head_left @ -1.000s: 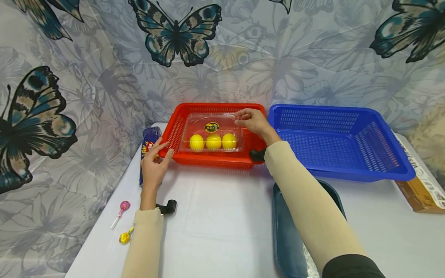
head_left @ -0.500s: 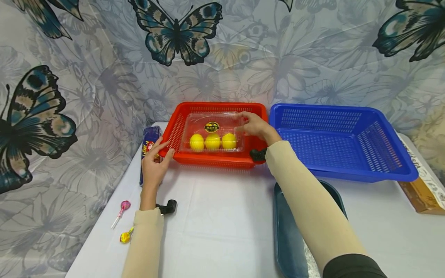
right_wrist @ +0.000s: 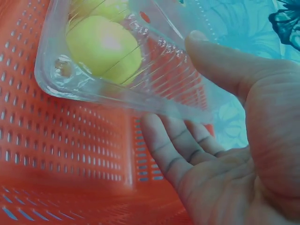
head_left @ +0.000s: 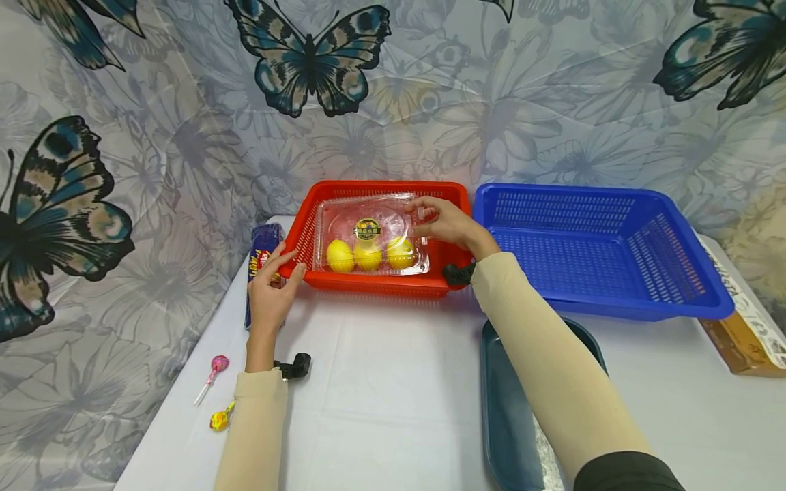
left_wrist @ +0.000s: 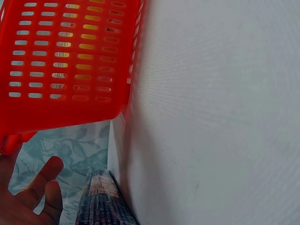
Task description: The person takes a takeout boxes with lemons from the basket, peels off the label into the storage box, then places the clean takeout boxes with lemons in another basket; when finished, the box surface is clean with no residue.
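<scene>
A clear plastic fruit box (head_left: 341, 218) with a black and yellow label stands tilted inside the red basket (head_left: 381, 283). Three round yellow items (head_left: 368, 255), fruit or balls, show through its lid. My right hand (head_left: 445, 221) pinches the box's right end, thumb on top and fingertips below, as the right wrist view shows; that end is raised off the basket floor (right_wrist: 70, 154). At the basket's front left corner my left hand (head_left: 269, 290) holds the rim, while two of its fingers (left_wrist: 49, 171) stand away from it.
A dark blue printed packet (head_left: 260, 242) lies left of the red basket. A blue basket (head_left: 565, 266) stands to its right, a brown box (head_left: 746, 341) beyond. Nearer are a dark tray (head_left: 506, 409), partly under my right arm, and two lollipops, pink (head_left: 219, 363) and yellow (head_left: 219, 419).
My right hand has shifted its fingers onto the box's right end and tilted the box up, slightly leftward. The left hand stays at the basket corner.
</scene>
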`<move>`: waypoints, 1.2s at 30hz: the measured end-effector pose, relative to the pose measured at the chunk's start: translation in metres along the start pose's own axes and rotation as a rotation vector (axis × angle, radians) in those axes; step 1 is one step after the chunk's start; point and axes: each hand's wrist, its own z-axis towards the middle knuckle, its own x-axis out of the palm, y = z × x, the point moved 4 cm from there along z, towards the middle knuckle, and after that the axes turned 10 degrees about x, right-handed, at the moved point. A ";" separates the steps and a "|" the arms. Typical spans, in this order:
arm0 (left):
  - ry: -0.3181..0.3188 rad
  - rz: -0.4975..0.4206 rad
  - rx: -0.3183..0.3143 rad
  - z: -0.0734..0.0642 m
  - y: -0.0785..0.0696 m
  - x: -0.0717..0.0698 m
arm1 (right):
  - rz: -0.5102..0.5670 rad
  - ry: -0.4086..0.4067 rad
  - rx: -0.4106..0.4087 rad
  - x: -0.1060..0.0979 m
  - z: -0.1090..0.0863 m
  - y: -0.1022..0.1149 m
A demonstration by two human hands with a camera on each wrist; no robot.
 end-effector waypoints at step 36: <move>-0.014 0.006 0.031 -0.002 -0.004 0.001 | 0.089 -0.158 0.002 -0.018 -0.014 0.001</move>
